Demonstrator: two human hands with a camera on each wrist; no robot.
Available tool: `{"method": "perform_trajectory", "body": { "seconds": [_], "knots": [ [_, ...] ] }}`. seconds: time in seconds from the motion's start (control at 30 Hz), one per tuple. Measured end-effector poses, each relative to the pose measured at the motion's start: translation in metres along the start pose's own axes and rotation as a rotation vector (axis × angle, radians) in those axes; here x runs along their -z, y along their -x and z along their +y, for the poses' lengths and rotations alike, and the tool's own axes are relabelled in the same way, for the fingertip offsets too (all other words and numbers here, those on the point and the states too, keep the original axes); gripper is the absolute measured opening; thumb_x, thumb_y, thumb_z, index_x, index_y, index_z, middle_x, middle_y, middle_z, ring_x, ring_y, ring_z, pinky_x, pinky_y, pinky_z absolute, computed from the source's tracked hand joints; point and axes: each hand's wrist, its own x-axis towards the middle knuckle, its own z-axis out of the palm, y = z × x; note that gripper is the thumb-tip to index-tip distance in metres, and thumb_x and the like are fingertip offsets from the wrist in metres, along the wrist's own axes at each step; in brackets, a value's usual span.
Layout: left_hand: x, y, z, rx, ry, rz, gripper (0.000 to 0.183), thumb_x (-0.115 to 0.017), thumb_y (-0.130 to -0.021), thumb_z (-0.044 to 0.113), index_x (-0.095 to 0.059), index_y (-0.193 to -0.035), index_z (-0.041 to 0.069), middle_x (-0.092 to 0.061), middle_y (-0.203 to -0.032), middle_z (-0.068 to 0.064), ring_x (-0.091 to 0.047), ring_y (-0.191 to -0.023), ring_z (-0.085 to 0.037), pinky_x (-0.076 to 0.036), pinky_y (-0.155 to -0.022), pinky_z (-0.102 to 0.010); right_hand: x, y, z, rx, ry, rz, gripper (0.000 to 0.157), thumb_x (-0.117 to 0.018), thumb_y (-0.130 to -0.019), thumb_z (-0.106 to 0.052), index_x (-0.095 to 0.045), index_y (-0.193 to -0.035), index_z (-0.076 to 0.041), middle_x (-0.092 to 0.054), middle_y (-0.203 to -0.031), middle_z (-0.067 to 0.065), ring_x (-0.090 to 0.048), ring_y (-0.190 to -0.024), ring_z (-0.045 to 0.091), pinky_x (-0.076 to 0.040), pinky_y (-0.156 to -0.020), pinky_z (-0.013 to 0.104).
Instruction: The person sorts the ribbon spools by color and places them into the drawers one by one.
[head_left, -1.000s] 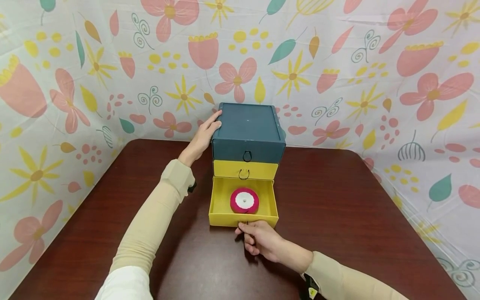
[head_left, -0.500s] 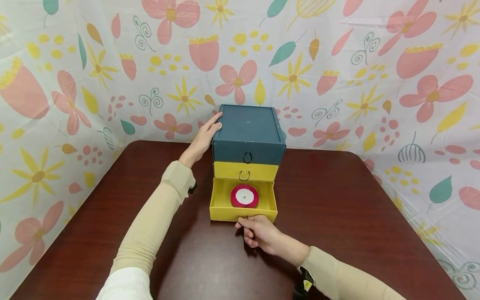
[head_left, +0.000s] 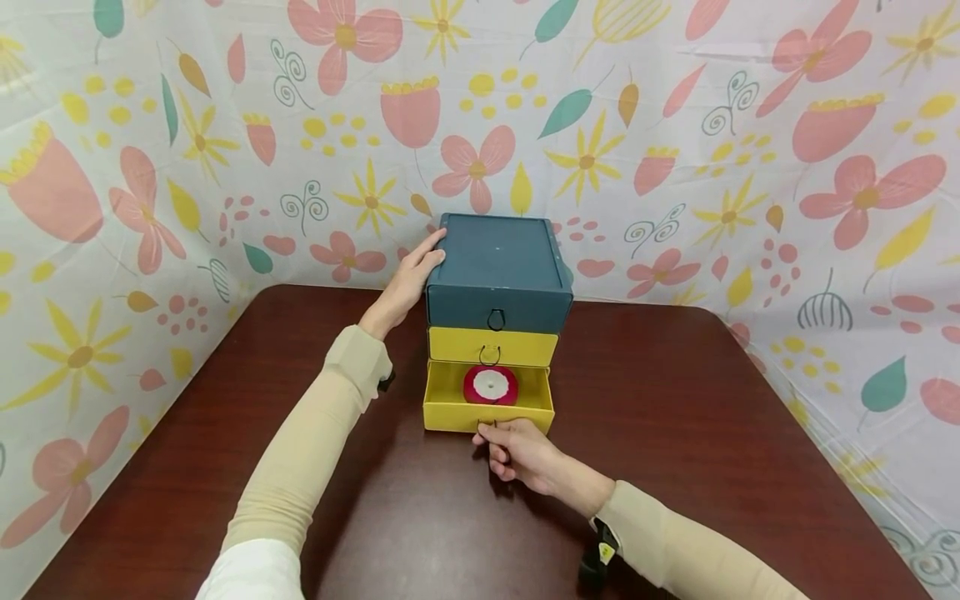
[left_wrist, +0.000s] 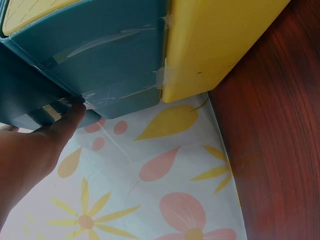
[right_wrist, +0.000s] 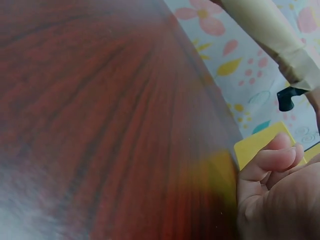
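Note:
A small drawer cabinet (head_left: 498,250), blue above and yellow below, stands near the table's back. Its bottom yellow drawer (head_left: 446,418) is partly pulled out, with a magenta ribbon spool (head_left: 491,385) with a white centre lying flat inside. My right hand (head_left: 528,458) pinches the small loop handle at that drawer's front; the right wrist view shows curled fingers (right_wrist: 275,160) beside the yellow front. Against the cabinet's upper left edge rests my left hand (head_left: 405,287), fingers extended. In the left wrist view its thumb touches the blue side (left_wrist: 110,45).
The middle yellow drawer (head_left: 457,343) and the blue top drawer (head_left: 457,308) are closed, each with a dark loop handle. Below lies a dark red wooden table (head_left: 660,417). A floral cloth (head_left: 660,108) hangs behind and beside it.
The bottom drawer has slid inward toward the cabinet, carrying the spool, and my right hand has moved forward with it. My left hand stays at the cabinet's upper left. The view has shifted slightly.

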Motion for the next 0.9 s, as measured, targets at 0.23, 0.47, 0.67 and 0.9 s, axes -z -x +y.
{"method": "perform_trajectory", "body": {
  "seconds": [0.23, 0.47, 0.67, 0.9],
  "knots": [
    [-0.001, 0.009, 0.014, 0.015, -0.002, -0.026, 0.055, -0.036, -0.105, 0.029, -0.019, -0.156, 0.02, -0.01, -0.164, -0.003, -0.013, -0.151, -0.026, -0.012, -0.121, -0.053, 0.004, -0.008, -0.003, -0.009, -0.003, 0.029, 0.033, -0.053, -0.099, -0.022, -0.06, -0.107, 0.009, -0.04, -0.052, -0.005, -0.042, -0.047, 0.009, -0.033, -0.043, 0.016],
    [0.0, -0.002, -0.005, 0.002, 0.0, -0.001, 0.053, -0.037, -0.105, 0.037, -0.022, -0.155, 0.029, -0.012, -0.164, 0.003, -0.015, -0.151, -0.022, -0.014, -0.121, -0.051, 0.009, -0.018, -0.008, -0.02, -0.001, 0.062, 0.034, -0.053, -0.1, -0.024, -0.061, -0.107, 0.008, -0.04, -0.053, -0.004, -0.042, -0.048, 0.01, -0.033, -0.044, 0.017],
    [0.0, -0.004, -0.009, -0.018, -0.01, 0.015, 0.054, -0.037, -0.104, 0.041, -0.024, -0.155, 0.03, -0.014, -0.163, 0.004, -0.017, -0.15, -0.021, -0.016, -0.121, -0.051, 0.013, -0.028, -0.014, -0.022, -0.012, 0.066, 0.033, -0.054, -0.1, -0.024, -0.06, -0.108, 0.007, -0.04, -0.053, -0.004, -0.042, -0.048, 0.01, -0.033, -0.045, 0.018],
    [0.001, -0.005, -0.007, -0.02, -0.007, -0.004, 0.053, -0.036, -0.105, 0.038, -0.022, -0.155, 0.028, -0.012, -0.164, 0.002, -0.013, -0.151, -0.021, -0.013, -0.121, -0.05, 0.017, -0.038, -0.02, -0.024, -0.011, 0.082, 0.028, -0.05, -0.101, -0.022, -0.06, -0.106, 0.004, -0.038, -0.054, -0.005, -0.041, -0.049, 0.009, -0.032, -0.045, 0.018]
  ]
}}
